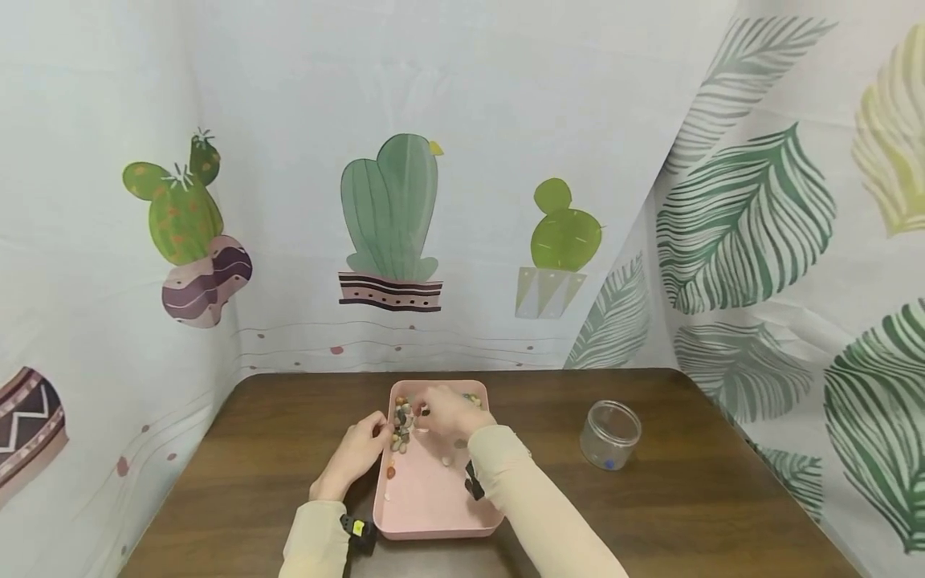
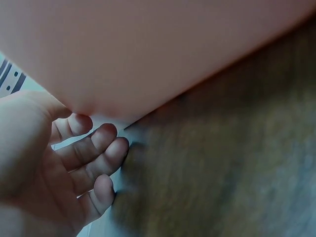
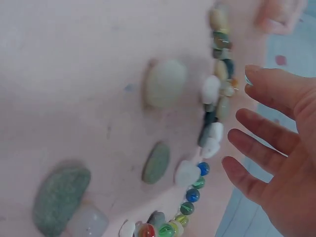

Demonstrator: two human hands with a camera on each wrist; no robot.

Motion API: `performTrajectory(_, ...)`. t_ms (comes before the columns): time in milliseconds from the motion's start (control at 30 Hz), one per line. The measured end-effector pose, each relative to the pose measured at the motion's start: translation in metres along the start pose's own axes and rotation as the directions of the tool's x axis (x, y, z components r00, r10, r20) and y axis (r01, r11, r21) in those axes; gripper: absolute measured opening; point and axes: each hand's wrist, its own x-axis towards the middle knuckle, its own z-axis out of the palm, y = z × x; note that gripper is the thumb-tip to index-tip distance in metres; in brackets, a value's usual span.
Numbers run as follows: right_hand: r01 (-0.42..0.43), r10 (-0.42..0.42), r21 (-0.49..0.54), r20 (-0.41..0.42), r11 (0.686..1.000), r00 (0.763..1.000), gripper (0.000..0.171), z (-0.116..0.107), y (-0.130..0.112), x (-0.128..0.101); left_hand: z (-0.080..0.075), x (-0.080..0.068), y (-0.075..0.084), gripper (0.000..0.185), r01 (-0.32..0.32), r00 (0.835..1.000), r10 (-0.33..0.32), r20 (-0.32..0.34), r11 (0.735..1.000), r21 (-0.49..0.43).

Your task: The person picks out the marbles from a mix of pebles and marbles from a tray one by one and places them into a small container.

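Note:
A pink tray (image 1: 433,506) holds several pebbles (image 1: 402,437) and glass marbles (image 3: 192,195). At its left edge my left hand (image 1: 361,449) grips the rim; in the left wrist view the fingers curl beside the outer wall (image 2: 148,49), and the thumb is partly hidden behind it. My right hand (image 1: 450,413) reaches into the tray's far part. Seen from the right wrist, that hand (image 3: 276,148) has spread, slightly bent fingers near a row of pebbles and marbles along the wall, with nothing visible between them. A white pebble (image 3: 167,83) and a grey-green stone (image 3: 61,197) lie on the tray floor.
A clear round jar (image 1: 610,433) with a small blue thing (image 1: 609,464) at its bottom stands right of the tray on the dark wooden table (image 1: 556,393). Behind the table hangs a white cloth (image 1: 477,96) printed with cacti and leaves.

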Motion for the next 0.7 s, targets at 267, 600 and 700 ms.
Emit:
performTrajectory(267, 0.059, -0.059, -0.006, -0.138, 0.998, 0.989, 0.007, -0.021, 0.002, -0.019, 0.0, 0.001, -0.001, 0.019, 0.015, 1.0, -0.015, -0.003, 1.0, 0.014)
performTrajectory(600, 0.148, -0.154, -0.043, -0.311, 0.988, 0.938, 0.02, -0.041, 0.006, -0.056, 0.001, 0.004, -0.005, 0.018, 0.021, 1.0, -0.021, -0.007, 0.999, 0.026)
performTrajectory(700, 0.137, -0.151, -0.063, -0.345, 0.989, 0.927, 0.024, -0.045, 0.004, -0.069, 0.001, 0.003, -0.004, 0.018, 0.02, 1.0, -0.02, -0.004, 0.999, 0.025)
